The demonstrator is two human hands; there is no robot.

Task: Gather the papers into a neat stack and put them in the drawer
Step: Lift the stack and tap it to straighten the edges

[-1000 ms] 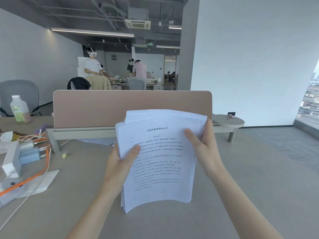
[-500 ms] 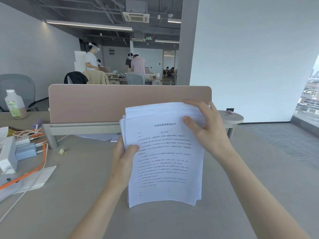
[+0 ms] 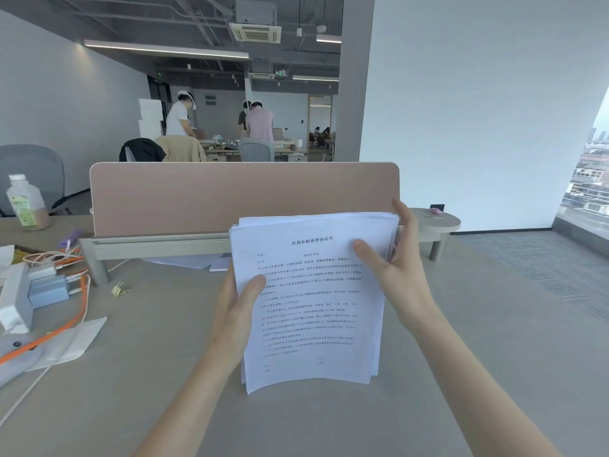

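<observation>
Holding the stack of papers (image 3: 313,301) upright over the near middle of the counter (image 3: 461,324), printed side facing the camera, bottom edge appearing to rest on or hover just above the surface; hard to tell which. Gripping the stack's left edge with the left hand (image 3: 235,311), thumb pressed on the front sheet and fingers hidden behind. Closing the right hand (image 3: 395,265) around the upper right corner, thumb on the front, fingers curling behind and over the top edge. Showing uneven sheets: staggered edges along the top and left, and a ragged, stepped bottom right corner, so squaring up looking only partly done. Doing this step well probably meaning loosening both hands slightly, letting the sheets drop, and tapping the bottom edge flat on the counter, then turning the stack and tapping a long side too. Keeping the grip light, since squeezing would likely lock the offsets in place; keeping the stack vertical to stop thin sheets from bowing or fanning out. Staying clear of the orange cable (image 3: 66,321) and the small charger blocks (image 3: 46,288) at the left, well apart from the papers. Not seeing any drawer here, so that part lying ahead.
</observation>
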